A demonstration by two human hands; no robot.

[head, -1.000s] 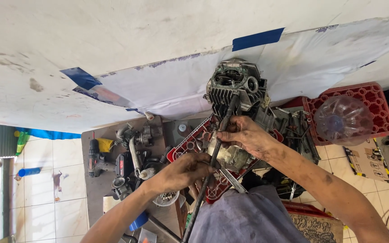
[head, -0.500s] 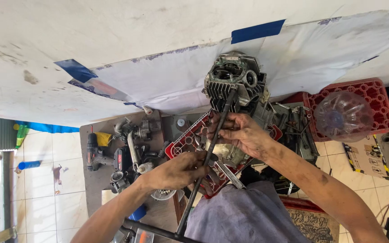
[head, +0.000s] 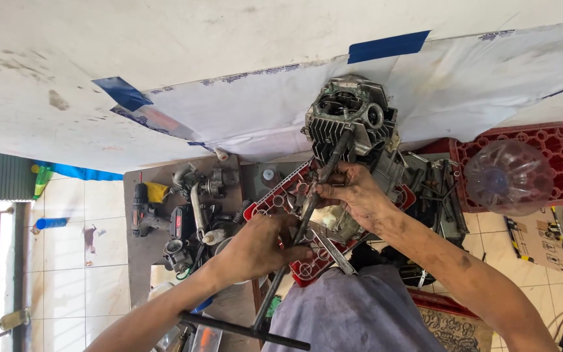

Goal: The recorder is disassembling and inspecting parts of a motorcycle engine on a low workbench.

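currently left hand (head: 262, 246) clenched round shaft of long t-handle wrench (head: 298, 238), right hand (head: 353, 195) pinching same shaft nearer engine (head: 350, 127). engine sits on far side of red crate (head: 307, 267), wrench tip at finned cylinder head. risks: greasy grip slips, tip jumps off fastener, knuckles hit fins; side load could rock engine on crate toward loose parts (head: 190, 215) at left.
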